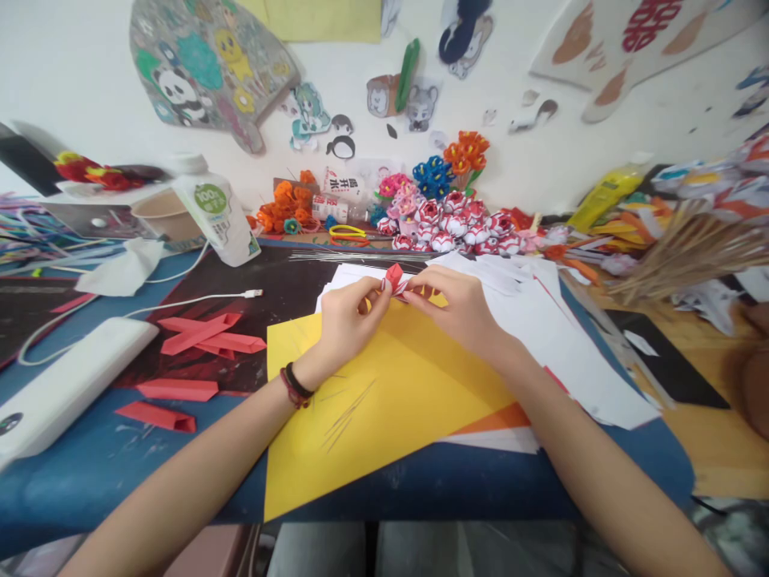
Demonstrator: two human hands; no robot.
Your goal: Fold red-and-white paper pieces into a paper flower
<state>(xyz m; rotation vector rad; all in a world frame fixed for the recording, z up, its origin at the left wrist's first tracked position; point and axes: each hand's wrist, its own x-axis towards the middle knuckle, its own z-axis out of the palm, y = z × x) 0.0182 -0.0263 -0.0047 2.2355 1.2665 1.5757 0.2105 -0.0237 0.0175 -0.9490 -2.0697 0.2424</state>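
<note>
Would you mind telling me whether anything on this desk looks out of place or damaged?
Two small things: the cable plug lies unconnected on the dark mat, and thin streaks mark the left half of the otherwise plain yellow sheet; I cannot tell whether they are scratches or loose strands.

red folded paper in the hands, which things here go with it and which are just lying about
Likely the job: red folded paper, folded red pieces, yellow sheet

Seemingly lying about: white bottle, yellow bottle, white cable
</note>
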